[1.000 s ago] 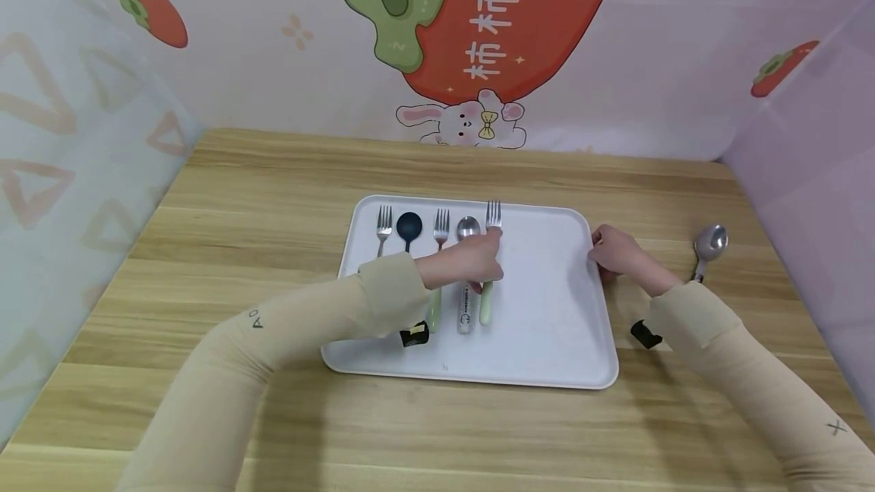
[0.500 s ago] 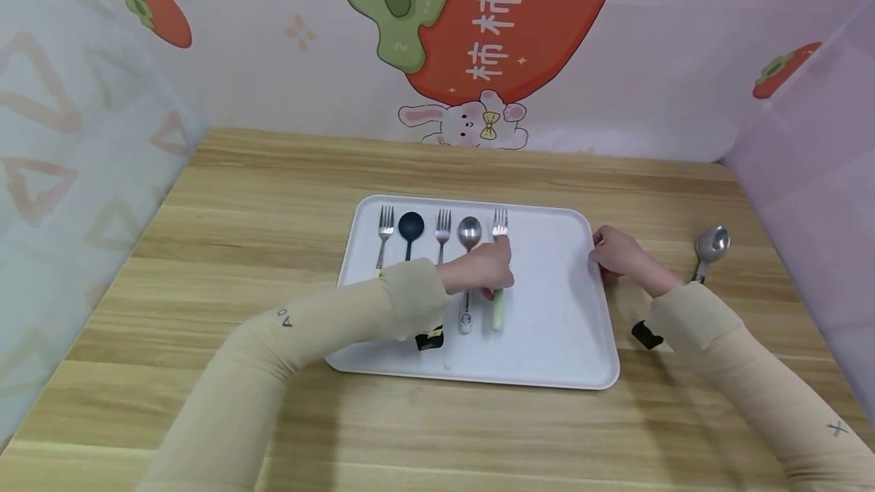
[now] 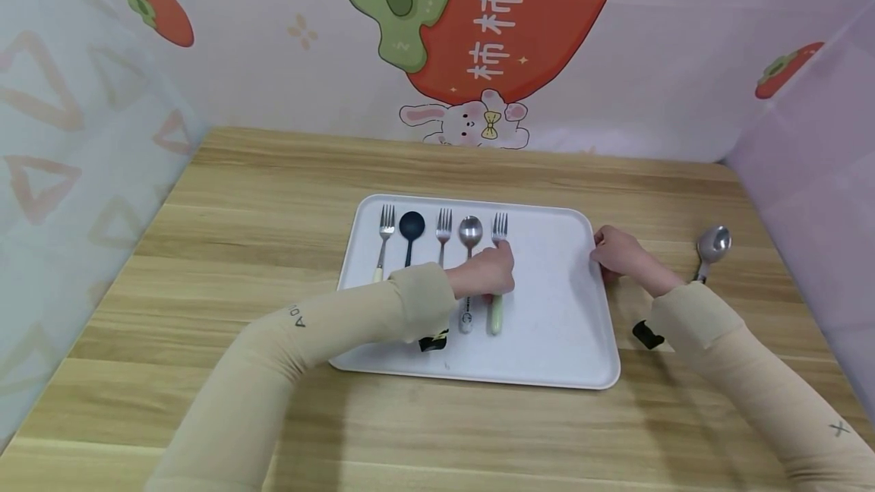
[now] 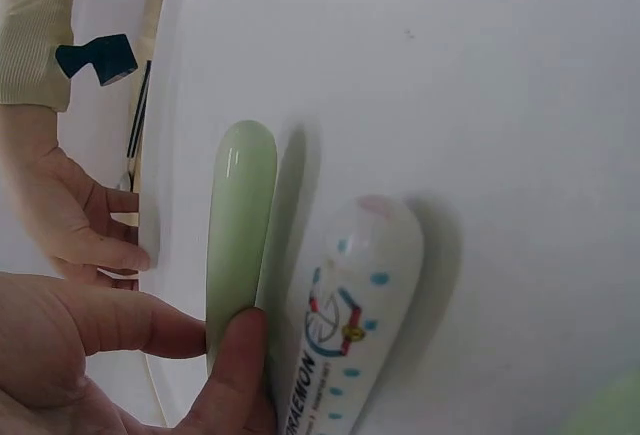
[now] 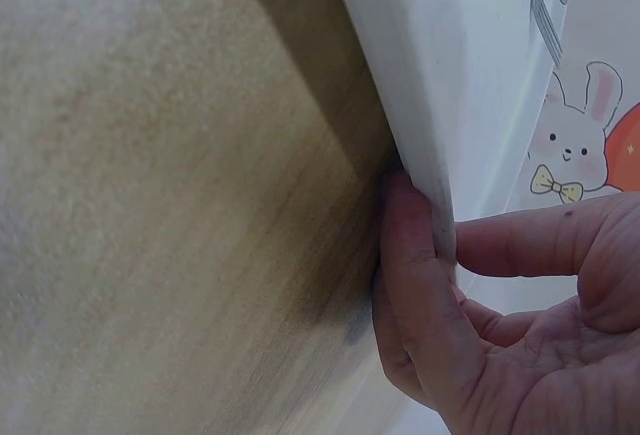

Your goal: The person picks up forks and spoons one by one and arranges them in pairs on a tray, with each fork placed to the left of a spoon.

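Now the left hand [image 3: 487,273] is pinching the green-handled fork [image 3: 497,279] on the white tray [image 3: 547,340], thumb and fingers [image 4: 232,355] closing on the handle in the left wrist view. Compared with 1 s ago, this fork is lying a little further right and slightly nearer the person, its tines now level with the heads of its neighbours. Judgement: the fork is being squared into the row, and that adjustment looks nearly finished.

The right hand [image 3: 618,253] is gripping the tray's right rim, thumb on top and fingers curling under the edge, as the right wrist view shows; it is holding the same spot as before, steadying the tray.

Count on the tray, left to right:
- 3 forks: far-left fork [image 3: 383,241], middle fork [image 3: 443,234], and the green-handled one.
- 2 spoons: black spoon [image 3: 411,232] and a steel spoon with a white printed handle [image 3: 469,249].

Off the tray, 1 more steel spoon [image 3: 711,245] is lying on the tabletop [image 3: 239,211], well to the right, beyond the right hand.

Total: 6 pieces, 5 in the row, 1 outside it.
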Action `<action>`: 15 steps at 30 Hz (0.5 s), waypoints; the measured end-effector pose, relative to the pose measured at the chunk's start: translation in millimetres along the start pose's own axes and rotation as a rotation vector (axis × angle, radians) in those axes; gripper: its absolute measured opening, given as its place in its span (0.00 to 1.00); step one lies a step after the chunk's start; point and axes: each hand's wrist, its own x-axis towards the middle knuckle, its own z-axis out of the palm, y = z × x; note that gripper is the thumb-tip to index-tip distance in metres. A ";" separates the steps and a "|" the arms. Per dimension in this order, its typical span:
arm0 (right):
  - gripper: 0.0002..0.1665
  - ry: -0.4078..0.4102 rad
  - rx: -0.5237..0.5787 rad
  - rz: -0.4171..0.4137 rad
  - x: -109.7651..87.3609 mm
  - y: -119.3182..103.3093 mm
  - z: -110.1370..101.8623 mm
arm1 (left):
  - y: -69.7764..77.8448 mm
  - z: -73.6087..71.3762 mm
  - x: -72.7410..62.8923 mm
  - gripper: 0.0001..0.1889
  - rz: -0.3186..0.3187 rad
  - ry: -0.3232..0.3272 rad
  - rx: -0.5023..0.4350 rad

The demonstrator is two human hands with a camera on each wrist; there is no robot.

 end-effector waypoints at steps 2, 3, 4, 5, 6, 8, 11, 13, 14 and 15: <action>0.22 0.000 0.000 -0.001 0.1 0.0 0.1 | 0.6 0.3 -0.5 0.36 0.000 0.004 0.006; 0.22 0.000 0.000 -0.003 0.1 0.0 0.1 | 0.8 0.4 -1.1 0.36 0.004 0.007 0.008; 0.22 0.000 0.000 -0.005 -0.1 0.2 0.2 | 1.1 0.5 -1.5 0.36 0.006 0.009 0.010; 0.22 0.001 -0.001 -0.006 -0.1 0.4 0.1 | 1.4 0.7 -2.0 0.36 0.006 0.010 0.008; 0.22 0.001 -0.001 -0.008 0.0 0.7 0.1 | 1.7 1.0 -2.4 0.36 0.008 0.011 0.007; 0.22 -0.001 -0.003 -0.011 0.0 0.9 -0.1 | 2.2 1.6 -2.4 0.36 0.005 0.015 0.004; 0.22 -0.005 -0.007 -0.007 -0.1 0.5 -0.4 | 3.2 2.7 -1.7 0.37 -0.011 0.018 -0.002; 0.22 -0.007 -0.008 -0.006 0.0 0.5 -0.5 | 3.9 2.8 -1.4 0.37 -0.018 0.020 0.004; 0.22 -0.006 -0.007 -0.005 0.0 0.6 -0.5 | 4.2 2.5 -1.7 0.37 -0.018 0.021 0.007; 0.22 -0.005 -0.007 -0.008 -0.2 0.7 -0.5 | 4.4 2.0 -2.3 0.37 -0.016 0.020 0.009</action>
